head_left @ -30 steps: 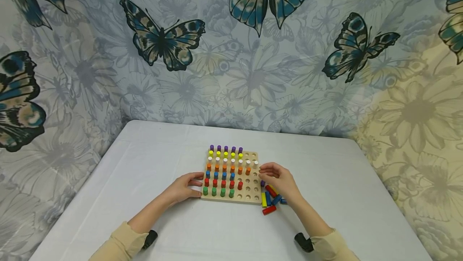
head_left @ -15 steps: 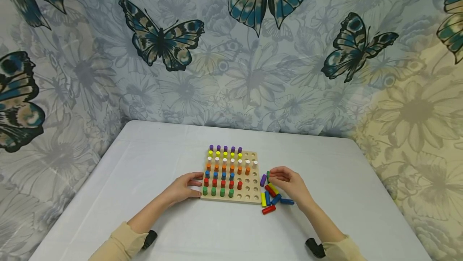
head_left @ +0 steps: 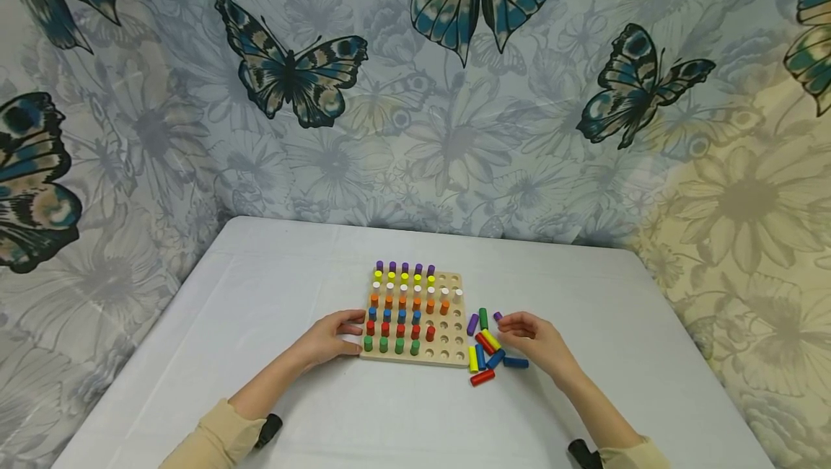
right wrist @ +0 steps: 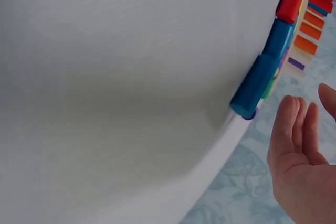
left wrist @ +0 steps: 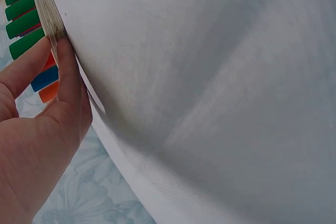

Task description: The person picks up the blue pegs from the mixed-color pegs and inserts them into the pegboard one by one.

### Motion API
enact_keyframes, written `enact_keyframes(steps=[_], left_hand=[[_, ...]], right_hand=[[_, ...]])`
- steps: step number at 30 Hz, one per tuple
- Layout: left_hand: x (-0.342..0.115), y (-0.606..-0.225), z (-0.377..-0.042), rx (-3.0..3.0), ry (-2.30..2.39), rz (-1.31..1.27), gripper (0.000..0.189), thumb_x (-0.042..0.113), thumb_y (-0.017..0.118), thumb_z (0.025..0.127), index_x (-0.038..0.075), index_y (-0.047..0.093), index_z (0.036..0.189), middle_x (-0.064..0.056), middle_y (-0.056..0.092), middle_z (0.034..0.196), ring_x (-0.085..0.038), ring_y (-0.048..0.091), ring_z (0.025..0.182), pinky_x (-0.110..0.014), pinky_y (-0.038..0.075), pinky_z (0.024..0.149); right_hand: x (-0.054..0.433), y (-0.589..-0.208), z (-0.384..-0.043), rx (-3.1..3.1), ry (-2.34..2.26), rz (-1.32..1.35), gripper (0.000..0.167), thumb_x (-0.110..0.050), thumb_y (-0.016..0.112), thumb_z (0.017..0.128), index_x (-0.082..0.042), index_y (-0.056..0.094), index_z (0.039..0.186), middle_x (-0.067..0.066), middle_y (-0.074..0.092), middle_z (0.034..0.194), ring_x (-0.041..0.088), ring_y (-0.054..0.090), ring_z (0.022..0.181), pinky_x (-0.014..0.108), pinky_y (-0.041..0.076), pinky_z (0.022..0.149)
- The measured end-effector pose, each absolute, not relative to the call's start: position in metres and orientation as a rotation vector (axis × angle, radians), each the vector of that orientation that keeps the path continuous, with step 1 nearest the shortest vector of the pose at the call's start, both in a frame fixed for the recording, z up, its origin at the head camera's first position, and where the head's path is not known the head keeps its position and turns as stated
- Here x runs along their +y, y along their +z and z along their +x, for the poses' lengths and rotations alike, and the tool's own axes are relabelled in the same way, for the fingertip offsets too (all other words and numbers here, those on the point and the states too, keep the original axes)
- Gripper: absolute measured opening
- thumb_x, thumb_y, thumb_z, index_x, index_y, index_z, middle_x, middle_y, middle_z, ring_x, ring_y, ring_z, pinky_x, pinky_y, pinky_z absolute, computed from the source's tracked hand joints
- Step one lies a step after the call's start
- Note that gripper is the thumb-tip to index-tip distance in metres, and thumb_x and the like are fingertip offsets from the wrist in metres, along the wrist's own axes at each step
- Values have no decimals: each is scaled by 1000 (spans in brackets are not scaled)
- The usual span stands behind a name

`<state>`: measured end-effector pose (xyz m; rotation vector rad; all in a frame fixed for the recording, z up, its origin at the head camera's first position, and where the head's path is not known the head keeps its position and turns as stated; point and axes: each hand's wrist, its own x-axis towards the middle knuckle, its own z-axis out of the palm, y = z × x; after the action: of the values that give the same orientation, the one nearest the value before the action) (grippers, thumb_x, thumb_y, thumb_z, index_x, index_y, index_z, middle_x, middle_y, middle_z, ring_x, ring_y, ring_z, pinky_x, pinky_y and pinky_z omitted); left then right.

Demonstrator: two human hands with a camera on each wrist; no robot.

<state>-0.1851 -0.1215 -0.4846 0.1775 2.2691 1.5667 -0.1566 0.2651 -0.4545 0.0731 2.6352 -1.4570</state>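
Note:
A wooden pegboard [head_left: 448, 356] lies on the table with rows of coloured pegs standing in it. At its left edge, my left hand [head_left: 330, 339] holds the near corner with the thumb and fingers; the left wrist view shows the fingertips against the wood. To the right of the board, my right hand [head_left: 535, 343] is beside the loose pegs. Its fingertips are close to a small purple peg [head_left: 498, 316]. In the right wrist view the right hand's fingers [right wrist: 283, 129] are extended, apart from the thumb, with nothing between them.
Loose pegs lie right of the board: a green peg [head_left: 483, 318], another purple peg [head_left: 472, 324], a red peg [head_left: 482, 377] and several blue and yellow ones. A white cloth covers the table [head_left: 389, 418]. A butterfly-patterned wall [head_left: 454, 151] stands behind.
My right hand has moved right and towards me, away from the board's right edge, uncovering the green peg and the small purple peg. The left hand stays at the board.

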Motion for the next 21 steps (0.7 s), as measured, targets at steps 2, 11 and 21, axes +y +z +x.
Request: enact_keyframes(steps=[2,11,21], left_hand=[[-121,-485,-185,2274,1562,167,68,-5,76,78,0,49,140,-13,56,134,-25,57,115,-33,53,85],[-121,-484,-184,2269,1556,182,68,-5,75,79,-1,48,141,-15,54,136,-27,56,116,-32,53,85],[-121,-485,-186,2260,1568,177,68,-5,76,78,0,49,140,-15,54,136,-28,56,116,-34,53,86]], right_hand=[[268,-455,-155,2652,-1411,78,29,-20,71,90,-4,65,113,4,67,104,19,61,93,23,50,80],[278,-457,-151,2697,-1254,52,25,-18,73,87,-4,67,107,2,65,92,18,58,87,27,51,76],[283,-461,-146,2799,-1041,-171,20,-11,79,80,-9,69,98,-3,66,89,16,59,84,31,54,77]])
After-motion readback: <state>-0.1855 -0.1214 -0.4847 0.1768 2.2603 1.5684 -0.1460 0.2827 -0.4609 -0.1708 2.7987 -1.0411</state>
